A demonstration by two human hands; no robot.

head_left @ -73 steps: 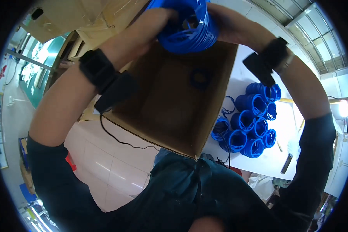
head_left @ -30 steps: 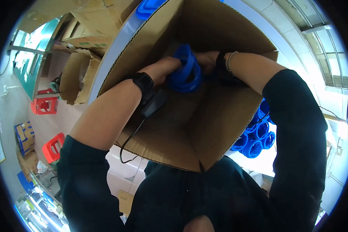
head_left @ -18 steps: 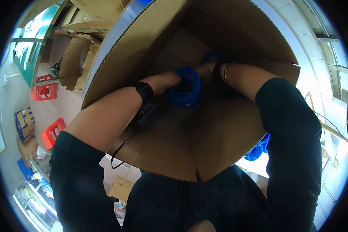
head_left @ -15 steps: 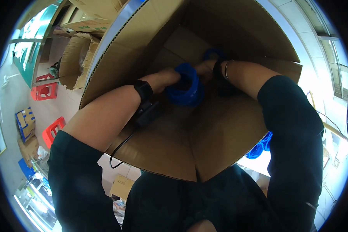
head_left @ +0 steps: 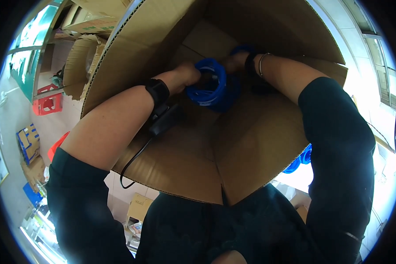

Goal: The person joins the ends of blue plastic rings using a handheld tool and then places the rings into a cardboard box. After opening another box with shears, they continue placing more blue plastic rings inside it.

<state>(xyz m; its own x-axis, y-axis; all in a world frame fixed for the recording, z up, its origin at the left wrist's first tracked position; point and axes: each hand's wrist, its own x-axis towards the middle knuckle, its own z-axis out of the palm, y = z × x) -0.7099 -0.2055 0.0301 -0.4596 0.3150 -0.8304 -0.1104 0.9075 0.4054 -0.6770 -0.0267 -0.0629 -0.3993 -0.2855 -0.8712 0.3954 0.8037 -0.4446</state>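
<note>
A large open cardboard box (head_left: 259,145) stands before me, and both my forearms reach down into it. My left hand (head_left: 189,75), with a black watch on its wrist, is closed on the left rim of a blue ring-shaped coil (head_left: 207,97). This coil is tilted so that its opening shows, and a pale strip runs along its side. My right hand (head_left: 236,61) is deeper in the box, just right of the coil; shadow hides its fingers. Another blue ring-shaped thing (head_left: 243,49) lies right behind that hand, partly covered by it.
A black device (head_left: 163,121) with a cable (head_left: 134,165) hangs by my left wrist. More blue coils (head_left: 306,155) lie outside the box on the right. Red stools (head_left: 47,104), a torn carton (head_left: 77,66) and stacked cartons (head_left: 94,17) stand on the left.
The coil at my left hand has tipped, so more of its opening and pale strip show. Both hands and the coil sit slightly higher in the picture; the view has also shifted a little.
</note>
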